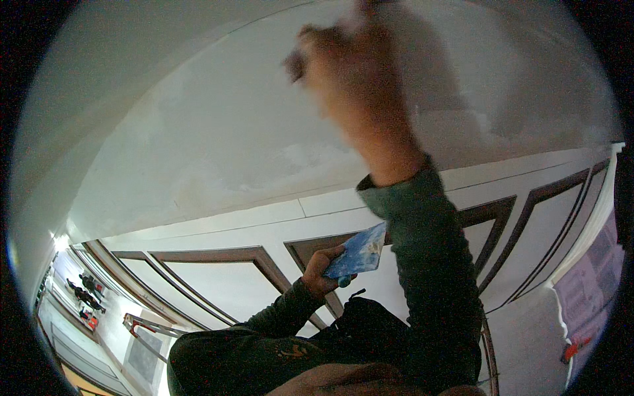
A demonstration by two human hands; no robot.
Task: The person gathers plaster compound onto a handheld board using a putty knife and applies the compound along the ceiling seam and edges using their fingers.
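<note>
My right hand [356, 99], blurred by motion, is raised against the pale plastered surface [185, 119] at the top, its fingers curled round something dark and indistinct. A grey-green sleeve covers that forearm, and a soft shadow falls beside the hand. Lower down, my left hand [318, 269] grips a flat blue board [354, 254] smeared with pale compound; a short turquoise stub of its handle [344, 280] shows below my fingers. The plastered surface carries whitish patches and a thin crack line.
White panelling with dark trim [218, 254] runs across behind my arms. An orange-and-metal stepladder [139, 323] stands at lower left; farther off are several people in dark clothing [86, 294]. At right are a purple-tinted opening [591, 270] and a red object [574, 350].
</note>
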